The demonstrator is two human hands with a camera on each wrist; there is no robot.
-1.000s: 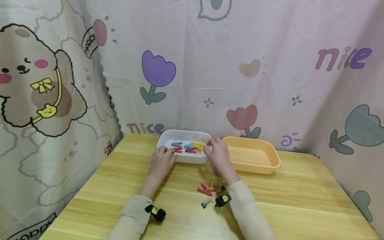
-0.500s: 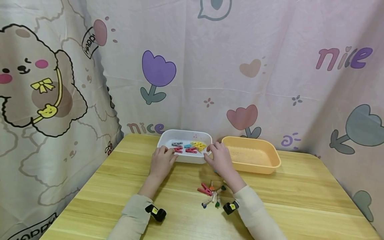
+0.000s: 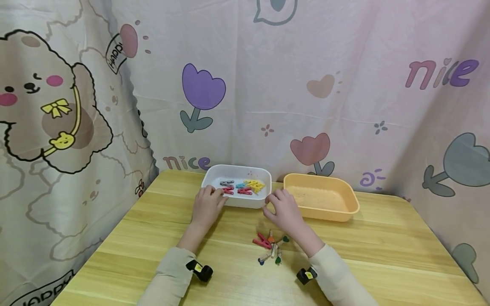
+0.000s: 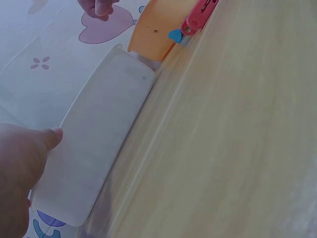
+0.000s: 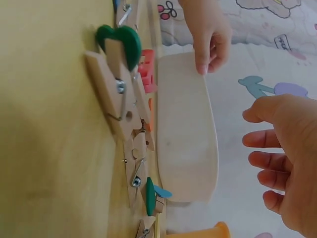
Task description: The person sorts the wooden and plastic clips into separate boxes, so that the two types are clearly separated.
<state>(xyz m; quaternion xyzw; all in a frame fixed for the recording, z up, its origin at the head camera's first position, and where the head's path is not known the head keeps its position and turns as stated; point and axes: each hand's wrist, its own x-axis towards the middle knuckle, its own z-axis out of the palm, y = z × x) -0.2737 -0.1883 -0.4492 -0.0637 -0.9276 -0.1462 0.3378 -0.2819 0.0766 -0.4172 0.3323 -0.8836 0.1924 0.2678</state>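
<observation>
My left hand (image 3: 206, 207) grips the front left rim of a white plastic tray (image 3: 245, 202), its thumb against the outer wall in the left wrist view. Inside the tray lie yellow clothespins (image 3: 255, 185), a light blue clothespin (image 3: 241, 185), red clothespins (image 3: 244, 191) and grey clothespins (image 3: 226, 182). By the tray's front right corner is my right hand (image 3: 286, 213); the right wrist view shows its fingers (image 5: 270, 161) loosely spread, holding nothing, apart from the tray. Nearer me, a red clothespin (image 3: 262, 241) lies with several small wooden clothespins (image 5: 111, 89), some bearing coloured hearts.
An orange-yellow tray (image 3: 325, 215) with nothing in it stands right of the white one, a narrow gap between them. Behind both hangs a printed curtain (image 3: 264, 85). Black wrist cameras sit on both sleeves, the right camera (image 3: 307, 276) near the wooden clothespins on the table (image 3: 383, 255).
My right hand has drawn back from the white tray's right end, toward me and slightly right, uncovering more of the pile of clothespins. My left hand keeps its hold on the rim.
</observation>
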